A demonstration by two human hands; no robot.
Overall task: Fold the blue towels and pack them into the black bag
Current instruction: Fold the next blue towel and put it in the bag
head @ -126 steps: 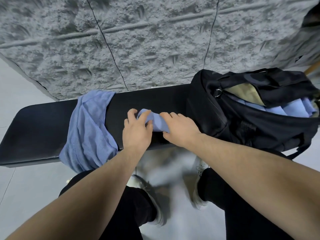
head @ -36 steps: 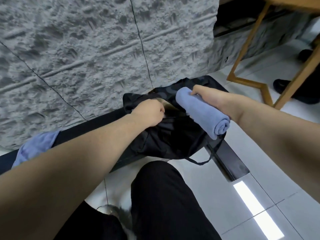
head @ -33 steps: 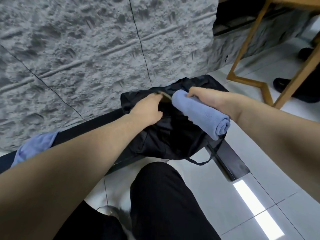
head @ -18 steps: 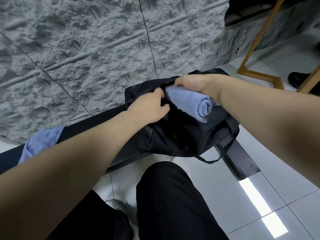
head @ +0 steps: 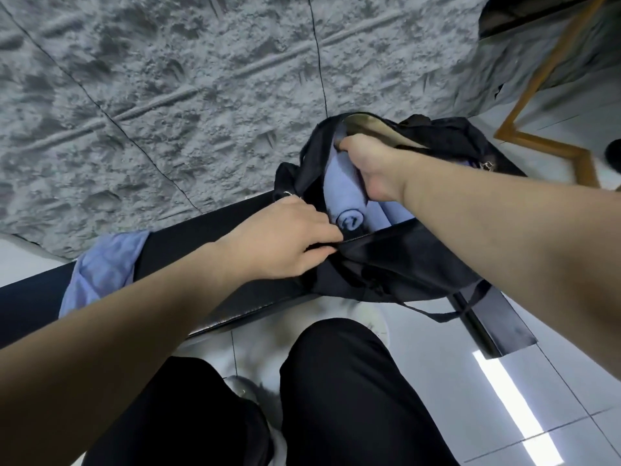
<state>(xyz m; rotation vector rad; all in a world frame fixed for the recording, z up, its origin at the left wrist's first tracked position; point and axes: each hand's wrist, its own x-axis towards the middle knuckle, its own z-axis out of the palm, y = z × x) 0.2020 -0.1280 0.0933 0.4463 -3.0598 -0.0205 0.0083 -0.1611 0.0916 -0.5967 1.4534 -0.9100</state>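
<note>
The black bag [head: 396, 264] lies open on the right end of a black bench [head: 208, 264]. A rolled blue towel [head: 342, 193] sits inside its mouth, end-on toward me. My right hand [head: 366, 166] reaches into the bag and grips the roll from above. My left hand [head: 285, 240] pinches the near edge of the bag's opening by the zipper and holds it apart. More blue towel [head: 396, 210] shows inside beside the roll. An unfolded blue towel [head: 100, 270] hangs over the bench to the left.
A rough grey stone wall [head: 168, 95] rises right behind the bench. A wooden table leg frame [head: 544, 105] stands on the tiled floor at the right. My legs in black trousers [head: 336, 398] are below, close to the bench edge.
My right hand carried the rolled towel from above the bag down into its opening. My left hand shifted from the far rim to the near zipper edge.
</note>
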